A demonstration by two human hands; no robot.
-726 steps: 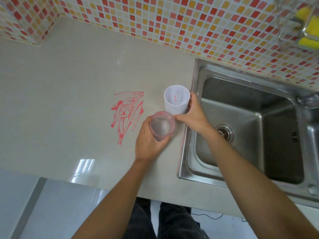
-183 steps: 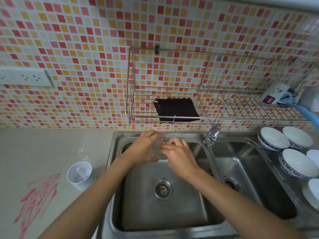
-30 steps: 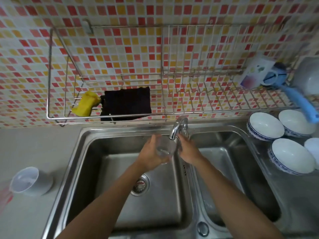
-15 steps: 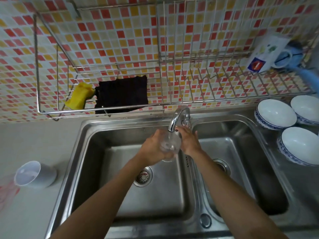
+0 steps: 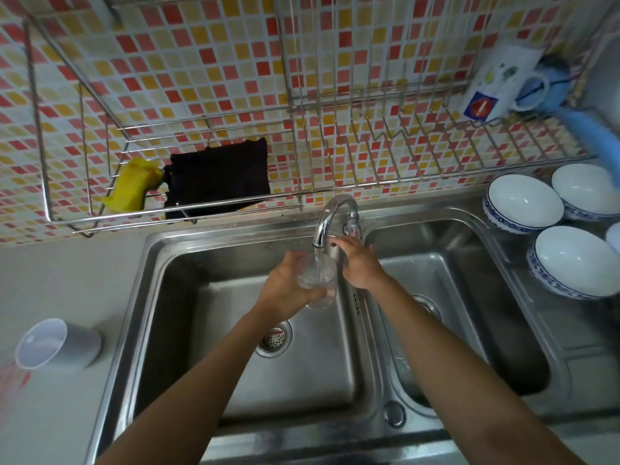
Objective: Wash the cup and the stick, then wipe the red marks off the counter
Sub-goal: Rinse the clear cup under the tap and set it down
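My left hand (image 5: 285, 286) grips a clear cup (image 5: 317, 283) upright over the left sink basin (image 5: 208, 330), right under the tap spout (image 5: 327, 219). Water runs from the spout into the cup. My right hand (image 5: 357, 263) rests against the tap's base and handle, beside the cup. A white cup (image 5: 55, 345) stands on the counter at the left; the stick is not visible from here. A faint strip of the red marks (image 5: 13, 380) shows at the left edge of the counter.
A wire rack (image 5: 302, 193) on the tiled wall holds a yellow sponge (image 5: 131, 182), a dark cloth (image 5: 218, 177) and a mug (image 5: 503, 82). Several white bowls (image 5: 523, 203) stand right of the right basin (image 5: 469, 330). A blue brush handle (image 5: 590, 129) hangs at the right.
The cup has moved under the spout and water now runs into it. My right hand stays at the tap. The view has shifted slightly closer.
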